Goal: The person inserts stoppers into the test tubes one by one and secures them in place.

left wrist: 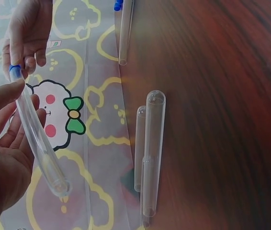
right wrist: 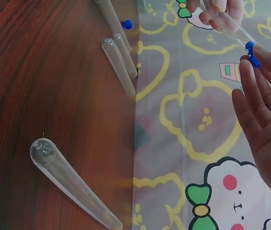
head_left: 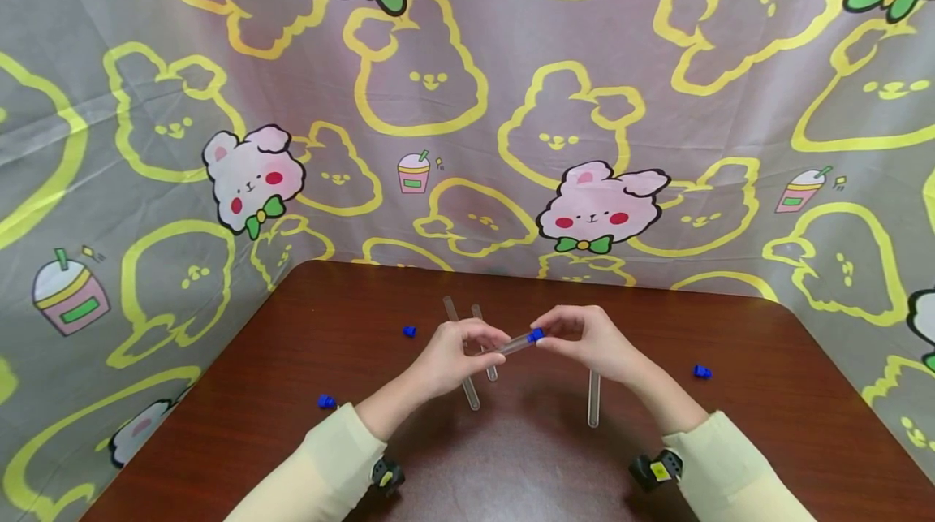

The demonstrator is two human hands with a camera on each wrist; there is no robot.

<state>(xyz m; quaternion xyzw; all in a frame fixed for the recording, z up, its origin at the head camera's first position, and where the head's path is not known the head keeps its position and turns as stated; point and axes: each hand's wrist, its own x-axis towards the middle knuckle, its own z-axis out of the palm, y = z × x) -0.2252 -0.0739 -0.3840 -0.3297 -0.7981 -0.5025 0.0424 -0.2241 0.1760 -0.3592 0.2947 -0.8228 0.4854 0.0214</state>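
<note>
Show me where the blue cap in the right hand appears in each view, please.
Head: blue cap just right of centre, below the middle.
Left wrist: blue cap at upper left.
Right wrist: blue cap at upper right.
Shared landmark: held clear tube, cap at its end.

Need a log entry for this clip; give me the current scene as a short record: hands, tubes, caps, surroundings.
left_hand: left hand grips clear tube
right_hand: right hand pinches blue cap at the tube's end
cap_fully_seated: cannot tell
loose_caps: far-left cap, near-left cap, right cap
tubes_on_table: right-hand tube; left-side tubes, partly hidden in head view
surface: brown wooden-looking table
backdrop: cartoon-print cloth
</note>
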